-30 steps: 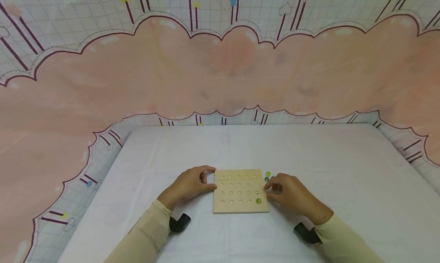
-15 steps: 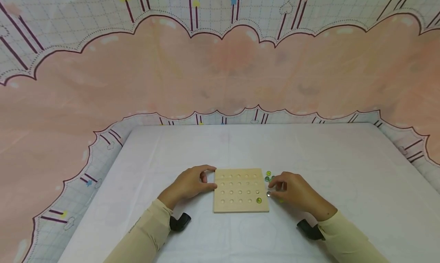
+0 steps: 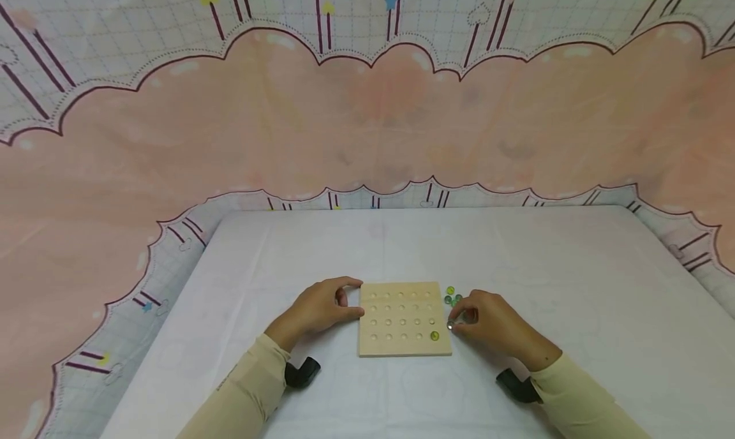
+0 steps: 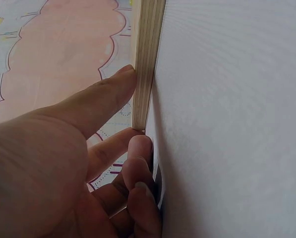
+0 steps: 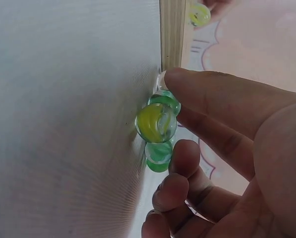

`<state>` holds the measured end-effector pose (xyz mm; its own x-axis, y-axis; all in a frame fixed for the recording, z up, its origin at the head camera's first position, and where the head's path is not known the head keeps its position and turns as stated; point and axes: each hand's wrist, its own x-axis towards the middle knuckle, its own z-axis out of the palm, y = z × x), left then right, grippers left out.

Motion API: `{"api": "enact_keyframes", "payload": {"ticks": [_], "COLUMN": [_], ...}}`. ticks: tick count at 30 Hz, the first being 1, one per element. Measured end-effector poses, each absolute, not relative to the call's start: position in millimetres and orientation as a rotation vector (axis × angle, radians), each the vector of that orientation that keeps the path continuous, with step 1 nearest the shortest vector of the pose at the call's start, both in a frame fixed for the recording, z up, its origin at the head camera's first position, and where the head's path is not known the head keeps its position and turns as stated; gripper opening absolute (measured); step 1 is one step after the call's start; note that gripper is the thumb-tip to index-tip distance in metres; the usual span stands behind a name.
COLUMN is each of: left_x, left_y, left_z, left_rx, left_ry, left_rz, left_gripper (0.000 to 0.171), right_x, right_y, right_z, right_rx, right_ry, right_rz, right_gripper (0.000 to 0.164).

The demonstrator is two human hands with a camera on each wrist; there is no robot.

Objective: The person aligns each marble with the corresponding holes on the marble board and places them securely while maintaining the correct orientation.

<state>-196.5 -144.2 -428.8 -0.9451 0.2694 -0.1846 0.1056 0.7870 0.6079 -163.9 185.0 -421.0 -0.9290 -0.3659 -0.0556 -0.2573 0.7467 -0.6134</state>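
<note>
A pale wooden board (image 3: 396,349) with rows of round hollows lies flat in the head view. My left hand (image 3: 314,306) touches it, thumb on the left edge and index finger at the far left corner; the other fingers curl loosely. Beside the right edge, my right hand (image 3: 488,321) pinches a clear marble (image 3: 450,326) between thumb and index finger, mostly covered in the right wrist view. One yellow-green marble (image 3: 434,336) sits in the near right hollow. Several loose green and yellow marbles (image 3: 449,300) lie by the far right edge. A yellow marble (image 5: 155,123) lies under my right hand.
White cloth (image 3: 321,247) covers the table. Behind stands a peach and white patterned curtain (image 3: 367,120). Each wrist carries a black camera mount, the left one (image 3: 302,372) and the right one (image 3: 517,385), close to the cloth.
My right hand drew slightly right from the board's edge, uncovering the clear marble, then its index finger came down toward the thumb at that marble. My left hand stays at the board.
</note>
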Motion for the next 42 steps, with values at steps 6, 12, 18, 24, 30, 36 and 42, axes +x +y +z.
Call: {"api": "enact_keyframes", "payload": {"ticks": [6,12,18,24,30,36,42], "left_x": [-196.2,-198.8,-200.8,-201.6,-200.4,-198.5,-197.0], "left_y": [-144.4,-143.2,-142.8,-144.3,-144.8,-145.0,-144.6], "left_z": [-428.7,-428.4,-428.5,-430.4,-429.3,-427.4,-428.8], "left_rx": [0.291,0.318,0.323,0.302,0.301,0.299,0.295], "left_ry": [2.716,2.714,2.712,2.718,2.717,2.710,2.717], "left_rz": [0.898,0.890,0.891,0.874,0.873,0.880,0.883], "left_gripper": [0.055,0.056,0.056,0.056,0.056,0.056,0.056], "right_x": [-162.7,-162.3,-163.4,-163.5,-161.8,-160.0,-158.4], "right_y": [183.4,184.8,185.4,183.4,180.9,179.4,178.3], "right_z": [-421.2,-421.1,-418.8,-413.2,-407.8,-406.7,-406.8], "right_rx": [-0.469,-0.460,-0.469,-0.467,-0.484,-0.539,-0.546], "right_ry": [2.772,2.784,2.787,2.784,2.792,2.802,2.817], "right_rz": [-0.923,-0.909,-0.913,-0.917,-0.931,-0.937,-0.939], "right_gripper": [0.013,0.013,0.012,0.010,0.010,0.011,0.012]}}
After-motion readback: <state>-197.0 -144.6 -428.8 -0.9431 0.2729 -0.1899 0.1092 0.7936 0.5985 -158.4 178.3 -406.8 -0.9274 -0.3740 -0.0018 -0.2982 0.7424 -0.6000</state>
